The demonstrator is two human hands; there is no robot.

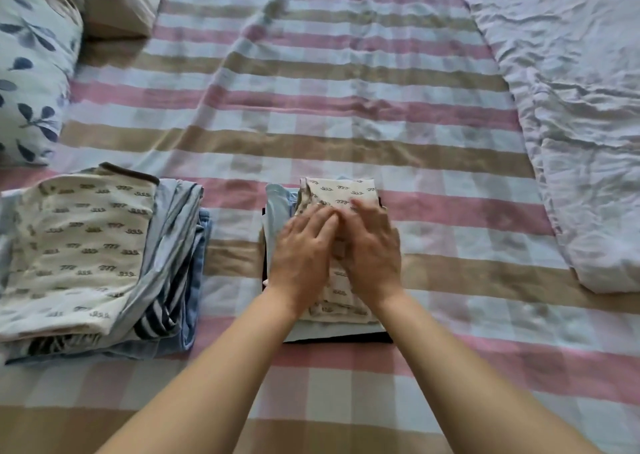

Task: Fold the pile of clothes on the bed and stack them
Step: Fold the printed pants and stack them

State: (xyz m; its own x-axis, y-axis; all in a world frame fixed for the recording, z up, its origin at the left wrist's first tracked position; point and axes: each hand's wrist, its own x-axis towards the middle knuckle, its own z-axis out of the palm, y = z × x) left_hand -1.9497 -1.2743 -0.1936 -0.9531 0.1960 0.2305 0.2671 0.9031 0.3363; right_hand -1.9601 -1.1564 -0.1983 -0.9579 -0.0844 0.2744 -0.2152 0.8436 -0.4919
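In the head view, a small stack of folded clothes [277,211] lay on the checked bed sheet [346,107], straight ahead of the person and near the bed's front edge. Its top piece was a folded cream garment [341,194] printed with small dark squiggles. This was a narrow rectangle whose long axis ran from the person toward the far side of the bed, with the far short end showing beyond the fingertips. Under it lay a light blue piece [275,204] that stuck out on the left, and a dark layer [339,338] showed at the near edge.

Both hands rested palm down on the cream garment. The left hand [303,249] and the right hand [372,246] lay side by side with the fingers stretched out fairly flat. Their tips met over the middle of the cloth and gripped nothing. The hands hid the middle of the garment.

To the left, apart from the small stack, sat a larger pile [194,263]. It was topped by a wide cream patterned piece [76,253], with a dark striped garment [156,322] and blue cloth showing at its right edge. A leaf-print pillow [31,73] and a beige pillow [121,0] lay at the far left. A crumpled pale quilt [571,107] ran along the right side.
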